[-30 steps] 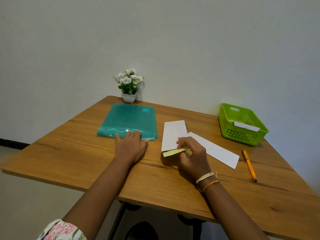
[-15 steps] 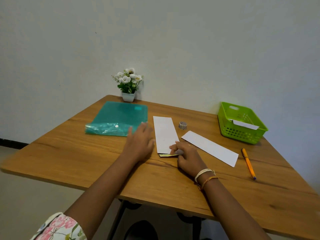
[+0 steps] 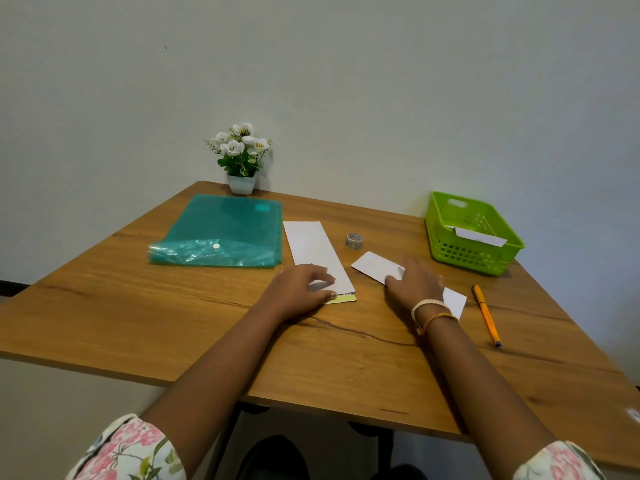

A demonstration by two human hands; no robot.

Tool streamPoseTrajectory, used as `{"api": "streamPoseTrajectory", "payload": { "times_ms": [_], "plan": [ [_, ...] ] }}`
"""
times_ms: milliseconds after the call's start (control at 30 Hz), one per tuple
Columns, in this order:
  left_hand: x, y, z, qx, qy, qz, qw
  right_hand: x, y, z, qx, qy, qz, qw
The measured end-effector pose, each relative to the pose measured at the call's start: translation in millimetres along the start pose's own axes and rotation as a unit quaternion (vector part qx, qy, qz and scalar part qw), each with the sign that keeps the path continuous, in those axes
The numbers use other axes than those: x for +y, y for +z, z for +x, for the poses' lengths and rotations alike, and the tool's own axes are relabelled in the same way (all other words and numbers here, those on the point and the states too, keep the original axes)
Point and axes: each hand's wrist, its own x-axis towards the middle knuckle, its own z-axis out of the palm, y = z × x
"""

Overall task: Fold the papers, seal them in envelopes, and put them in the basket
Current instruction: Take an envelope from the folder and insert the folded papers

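Note:
A long white envelope [image 3: 313, 247] lies flat on the wooden table [image 3: 138, 306], its yellow-green flap strip showing at the near end. My left hand [image 3: 301, 289] rests flat on that near end, fingers spread. To the right lies a folded white paper [image 3: 375, 266]. My right hand [image 3: 414, 284] lies flat across its middle, palm down, covering part of it. A bright green basket [image 3: 446, 251] stands at the far right with one white envelope [image 3: 479, 236] inside.
A teal plastic folder [image 3: 221, 233] lies at the left, a small tape roll [image 3: 354, 241] sits between envelope and basket, and an orange pen [image 3: 486, 315] lies by the right edge. A potted white flower [image 3: 242, 157] stands at the back against the wall.
My right hand left the envelope's near end and moved right onto the folded paper. My left hand slid right from the teal folder onto the envelope's near end.

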Motion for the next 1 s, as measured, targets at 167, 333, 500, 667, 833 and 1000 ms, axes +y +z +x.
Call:
{"api": "streamPoseTrajectory", "payload": {
  "times_ms": [167, 333, 500, 667, 833, 1000],
  "plan": [
    [3.6, 0.1, -1.6, 0.029, 0.004, 0.009, 1.000, 8.5, -6.8, 13.0, -0.062, 0.036, -0.066, 0.995],
    [8.9, -0.7, -4.2, 0.053, 0.021, 0.069, 0.996, 5.0, -14.0, 13.1, -0.071, 0.041, -0.073, 0.994],
    [10.0, -0.4, -5.8, 0.051, 0.039, 0.088, 0.994, 1.6, -24.7, 1.8, -0.104, 0.061, 0.013, 0.993],
    [6.6, 2.2, -4.6, 0.057, 0.053, 0.086, 0.993, 2.1, -28.2, -9.4, -0.121, 0.078, 0.067, 0.987],
    [4.1, 5.2, -2.1, 0.083, 0.078, 0.100, 0.988, -0.9, -39.5, -19.8, -0.106, 0.063, 0.178, 0.976],
    [8.8, 5.8, -1.4, 0.096, 0.068, 0.101, 0.988, -12.3, -52.5, -35.4, -0.174, 0.051, 0.214, 0.960]
  ]
}}
